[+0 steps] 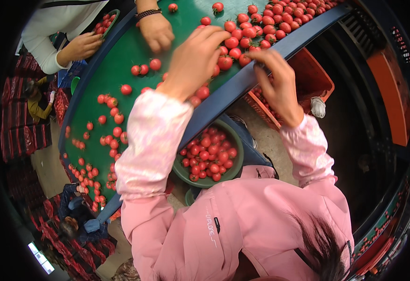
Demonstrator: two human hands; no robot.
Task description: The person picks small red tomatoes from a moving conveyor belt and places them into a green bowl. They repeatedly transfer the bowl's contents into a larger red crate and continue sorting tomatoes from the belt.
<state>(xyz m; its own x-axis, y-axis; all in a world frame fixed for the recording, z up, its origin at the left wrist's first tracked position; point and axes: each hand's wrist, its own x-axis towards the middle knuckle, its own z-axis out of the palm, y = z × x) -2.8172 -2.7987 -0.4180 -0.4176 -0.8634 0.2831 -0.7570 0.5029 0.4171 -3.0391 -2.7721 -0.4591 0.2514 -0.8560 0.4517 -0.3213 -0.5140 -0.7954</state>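
Note:
My left hand (199,58) reaches over the green conveyor belt (106,73), its bent fingers at the edge of a group of red cherry tomatoes (248,32). Whether its hidden fingertips grip one I cannot tell. Over the blue side rail (222,95) is my right hand (277,82), blurred, thumb and forefinger apart. Its forefinger is close to a tomato (244,59) beside the rail; nothing shows in its grasp. Below the rail, in front of my body, a green bowl (240,159) contains many tomatoes with green stems.
An orange crate (319,70) holding tomatoes stands under the rail at right. Across the belt, one co-worker's hand (157,33) hovers above it; another hand (82,47) holds a tomato container (113,24). Loose tomatoes (113,144) lie along the belt's left part. Stacked crates (25,109) fill the far left.

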